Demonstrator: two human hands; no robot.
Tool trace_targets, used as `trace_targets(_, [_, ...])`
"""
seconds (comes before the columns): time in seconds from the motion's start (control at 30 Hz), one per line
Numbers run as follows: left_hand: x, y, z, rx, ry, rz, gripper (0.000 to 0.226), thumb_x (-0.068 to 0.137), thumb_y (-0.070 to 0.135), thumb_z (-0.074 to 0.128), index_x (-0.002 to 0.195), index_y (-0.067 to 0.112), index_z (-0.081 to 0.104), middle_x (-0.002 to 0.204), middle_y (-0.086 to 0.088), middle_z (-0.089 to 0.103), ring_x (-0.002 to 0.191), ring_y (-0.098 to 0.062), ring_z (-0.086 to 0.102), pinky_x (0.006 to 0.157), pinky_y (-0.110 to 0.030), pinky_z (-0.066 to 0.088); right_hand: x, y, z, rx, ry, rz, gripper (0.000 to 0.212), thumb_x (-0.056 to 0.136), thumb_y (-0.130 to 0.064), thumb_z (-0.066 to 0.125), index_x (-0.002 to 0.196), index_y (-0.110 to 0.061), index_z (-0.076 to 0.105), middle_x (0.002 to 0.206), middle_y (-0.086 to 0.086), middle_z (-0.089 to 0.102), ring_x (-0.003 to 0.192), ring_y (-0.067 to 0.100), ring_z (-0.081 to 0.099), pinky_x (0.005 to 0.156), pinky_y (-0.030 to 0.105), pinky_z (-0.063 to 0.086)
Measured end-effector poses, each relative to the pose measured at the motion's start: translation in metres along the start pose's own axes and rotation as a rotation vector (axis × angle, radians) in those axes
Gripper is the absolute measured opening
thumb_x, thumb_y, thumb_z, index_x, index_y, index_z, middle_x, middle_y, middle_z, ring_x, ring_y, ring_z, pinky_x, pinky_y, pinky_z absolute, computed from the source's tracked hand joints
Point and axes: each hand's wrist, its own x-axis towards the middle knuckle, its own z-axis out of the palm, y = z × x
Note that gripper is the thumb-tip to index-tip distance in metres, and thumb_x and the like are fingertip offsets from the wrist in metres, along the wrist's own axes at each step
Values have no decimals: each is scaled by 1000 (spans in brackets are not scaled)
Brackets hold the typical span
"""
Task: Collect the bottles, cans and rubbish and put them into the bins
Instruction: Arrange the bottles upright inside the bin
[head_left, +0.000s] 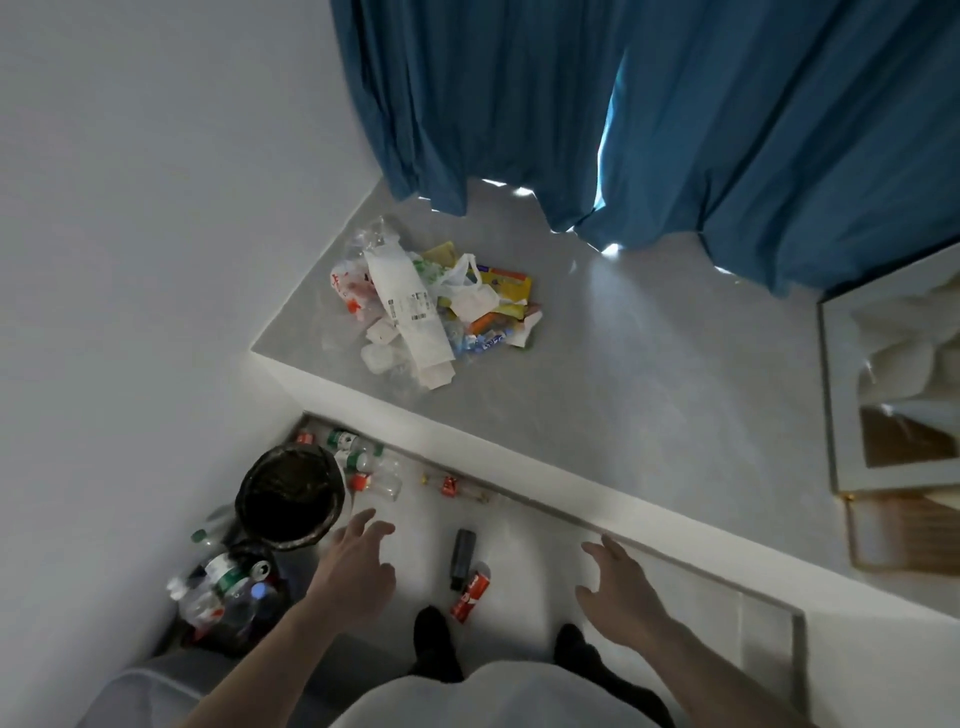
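Note:
My left hand (358, 558) hovers with spread fingers beside a bin lined with a black bag (291, 501), holding nothing. My right hand (618, 587) is also empty, fingers relaxed, over the floor near the step. A red can (470, 597) lies on the floor between my hands, next to a dark can (462, 558). Several plastic bottles (363, 462) lie along the foot of the step behind the bin. A second black bag (234, 597) at the lower left holds bottles and a can. A pile of wrappers, bags and paper (431, 306) sits on the raised grey platform.
A raised grey platform (623, 389) with a white step edge runs diagonally across the view. Blue curtains (675, 114) hang behind it. A white wall is at the left. A mirror or frame (893, 395) leans at the right. My dark-socked feet (434, 644) stand on the white floor.

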Motion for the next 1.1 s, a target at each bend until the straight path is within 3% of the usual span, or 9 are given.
trace_targets(0.43, [-25, 95, 74, -55, 21, -125, 58, 94, 22, 56, 150, 28, 41, 166, -1, 17, 150, -27, 23, 120, -39, 29, 26, 83, -41, -147, -99, -148, 72, 99, -40, 52, 160, -21, 19, 169, 2, 8, 153, 26, 16, 122, 37, 24])
trace_targets(0.57, [-22, 88, 71, -29, 36, -133, 58, 93, 23, 56, 149, 28, 42, 165, 0, 19, 149, -27, 23, 119, -40, 30, 38, 75, -35, -170, -113, -177, 72, 96, -39, 52, 159, -21, 23, 168, 2, 12, 153, 25, 17, 122, 39, 26])
trace_targets(0.8, [20, 53, 86, -32, -78, -125, 52, 93, 23, 56, 144, 29, 47, 161, 2, 24, 145, -24, 32, 114, -35, 36, 55, 50, -6, -158, -162, -88, 69, 98, -37, 53, 158, -21, 25, 168, 4, 11, 150, 26, 23, 120, 34, 27])
trace_targets(1.1, [147, 6, 200, -207, -237, -273, 47, 91, 15, 50, 136, 24, 55, 145, 2, 40, 135, -24, 44, 108, -32, 40, 174, 45, 81, -278, -279, -105, 62, 95, -34, 57, 153, -24, 36, 160, 0, 28, 143, 22, 37, 116, 29, 32])
